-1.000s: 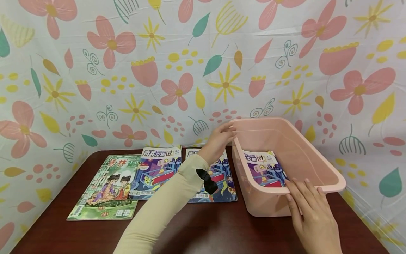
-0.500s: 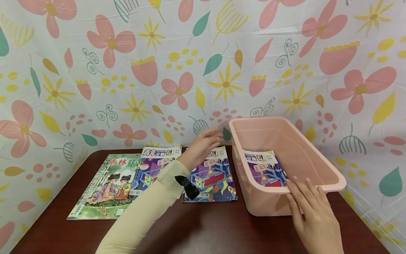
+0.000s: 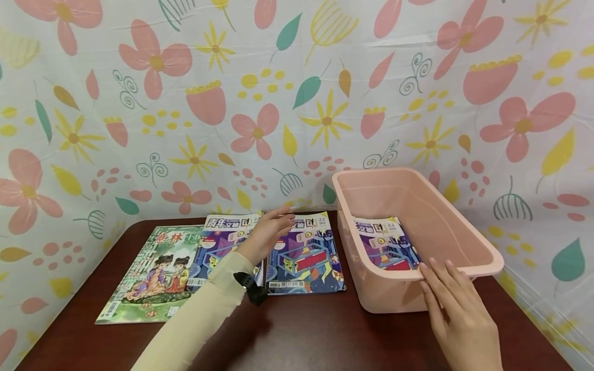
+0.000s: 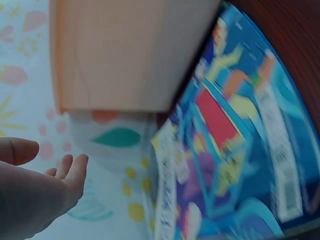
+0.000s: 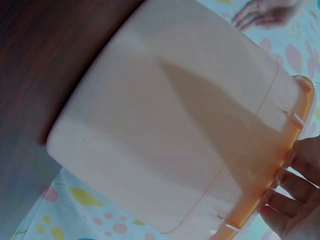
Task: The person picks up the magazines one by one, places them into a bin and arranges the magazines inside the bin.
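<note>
My left hand (image 3: pixel 265 234) hangs above the magazines with loosely extended fingers and nothing in them. Beneath it is a blue-purple magazine (image 3: pixel 218 252), partly covered by the hand and sleeve. Just right of that lies a matching magazine (image 3: pixel 306 263), and at far left a green magazine (image 3: pixel 148 288). My right hand (image 3: pixel 464 319) holds the near rim of a pink plastic bin (image 3: pixel 390 293), fingers over the edge and thumb outside. Inside the bin lies another blue-purple magazine (image 3: pixel 387 245). The right wrist view shows the right fingers (image 5: pixel 295 187) at the bin's rim.
A dark brown table (image 3: pixel 315 335) bears the magazines and the bin. Behind it hangs a white cloth (image 3: pixel 287 51) printed with flowers and leaves. A black band (image 3: pixel 250 288) circles my left wrist over the sleeve.
My left hand has moved left and down, from beside the bin's left rim to above the magazines. My right hand stays on the rim, and the magazine in the bin lies as before.
</note>
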`<state>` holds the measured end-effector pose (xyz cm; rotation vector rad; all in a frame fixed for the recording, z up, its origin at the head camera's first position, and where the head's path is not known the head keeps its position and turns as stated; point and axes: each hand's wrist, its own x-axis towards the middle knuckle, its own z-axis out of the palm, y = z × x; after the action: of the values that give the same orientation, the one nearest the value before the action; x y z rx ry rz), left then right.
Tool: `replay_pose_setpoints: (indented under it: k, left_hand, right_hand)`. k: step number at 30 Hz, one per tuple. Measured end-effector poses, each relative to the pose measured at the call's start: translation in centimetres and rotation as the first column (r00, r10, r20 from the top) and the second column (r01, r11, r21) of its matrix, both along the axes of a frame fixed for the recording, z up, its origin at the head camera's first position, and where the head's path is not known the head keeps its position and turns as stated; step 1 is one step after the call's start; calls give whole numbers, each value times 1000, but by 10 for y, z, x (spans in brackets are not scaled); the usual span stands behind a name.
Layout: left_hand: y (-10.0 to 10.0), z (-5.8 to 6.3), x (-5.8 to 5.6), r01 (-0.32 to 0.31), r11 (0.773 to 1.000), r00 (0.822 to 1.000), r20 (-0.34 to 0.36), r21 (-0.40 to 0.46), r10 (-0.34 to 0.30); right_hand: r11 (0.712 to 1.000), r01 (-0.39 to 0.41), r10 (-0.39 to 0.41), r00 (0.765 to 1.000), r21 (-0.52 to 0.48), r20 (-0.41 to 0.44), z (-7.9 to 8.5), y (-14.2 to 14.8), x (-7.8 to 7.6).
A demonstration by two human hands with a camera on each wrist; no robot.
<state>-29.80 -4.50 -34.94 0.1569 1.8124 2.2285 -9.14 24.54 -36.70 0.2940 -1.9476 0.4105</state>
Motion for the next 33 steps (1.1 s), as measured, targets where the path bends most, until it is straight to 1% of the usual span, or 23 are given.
replay_pose_setpoints:
  k: [3, 6, 10, 15, 19, 26, 33]
  left_hand:
    - [-10, -11, -2, -47, 998, 999, 14, -46, 48]
    - [-22, -22, -3, -62, 994, 998, 24, -88, 65]
    - [-37, -37, -6, -73, 988, 995, 57, -136, 81]
    - [-50, -50, -8, -100, 983, 987, 110, -156, 118]
    - [-55, -56, -9, -102, 981, 985, 121, -166, 122]
    - [-57, -63, -11, -88, 975, 984, 131, -203, 117]
    - [-55, -67, -11, -75, 981, 983, 152, -179, 103]
  right_hand:
    - [1000, 4, -4, 1000, -9, 10, 0, 0, 0]
    - [1000, 2, -2, 1000, -10, 3, 0, 0, -1]
    - [1000, 2, -2, 1000, -14, 0, -1, 1, -1]
    - [1000, 11, -11, 1000, -25, 12, -2, 1, -1]
    - [999, 17, -17, 1000, -29, 15, -2, 1, -1]
    - [999, 28, -27, 999, -36, 27, -2, 0, 0]
    - [999, 25, -24, 999, -37, 33, -3, 0, 0]
